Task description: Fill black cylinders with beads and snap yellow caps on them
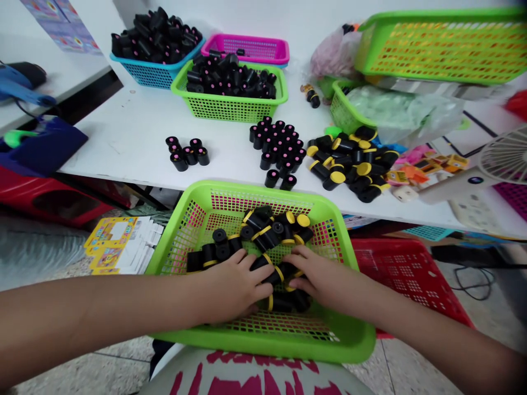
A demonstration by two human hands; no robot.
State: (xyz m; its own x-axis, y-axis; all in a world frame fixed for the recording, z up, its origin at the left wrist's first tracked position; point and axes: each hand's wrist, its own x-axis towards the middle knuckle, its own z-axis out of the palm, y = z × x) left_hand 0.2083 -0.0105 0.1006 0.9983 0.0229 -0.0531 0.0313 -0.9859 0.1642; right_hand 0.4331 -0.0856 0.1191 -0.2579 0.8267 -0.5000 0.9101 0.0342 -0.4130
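A green basket [230, 192] rests on my lap and holds several small black cylinders with yellow bands and caps [267, 230]. Both hands are inside it. My left hand [230, 285] lies over the cylinders at the near side, fingers curled around one or two of them. My right hand [319, 274] reaches in from the right, its fingertips curled onto the same cluster. The two hands nearly touch.
The white table [135, 137] ahead carries black cylinders with pink centres [278, 148], a small group [187, 152], yellow-capped ones [349, 164], and baskets of black parts [230, 82] [154, 41]. A red basket [407, 274] is at my right, cartons [119, 247] on the floor left.
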